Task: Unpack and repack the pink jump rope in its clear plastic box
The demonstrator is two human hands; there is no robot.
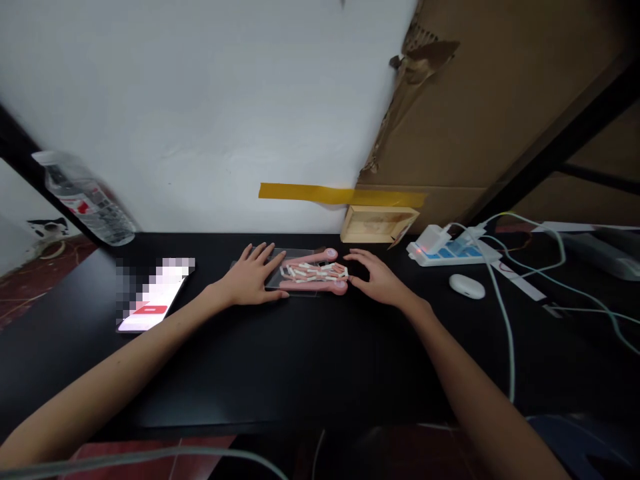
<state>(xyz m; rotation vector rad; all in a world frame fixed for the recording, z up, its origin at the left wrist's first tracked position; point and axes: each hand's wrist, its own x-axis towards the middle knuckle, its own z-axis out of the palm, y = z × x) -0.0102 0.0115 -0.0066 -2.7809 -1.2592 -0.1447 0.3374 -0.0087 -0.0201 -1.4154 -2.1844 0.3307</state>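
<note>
A skipping rope (320,272) with two pink handles and pink-and-white beads lies across the black table, partly inside a clear plastic bag (274,279). My left hand (253,277) rests with fingers spread on the bag's left part, its thumb along the near edge. At the rope's right end is my right hand (377,277), fingers curved and apart. Its thumb tip is at the beads; whether it touches them I cannot tell. The handles' round ends point to the right.
On the left are a lit phone (157,297) and a plastic bottle (90,200). A wooden frame (380,223) leans at the back. To the right lie a power strip (455,252) with plugs, a white earbud case (467,286) and loose cables (505,327). The black table (300,373) meets the wall.
</note>
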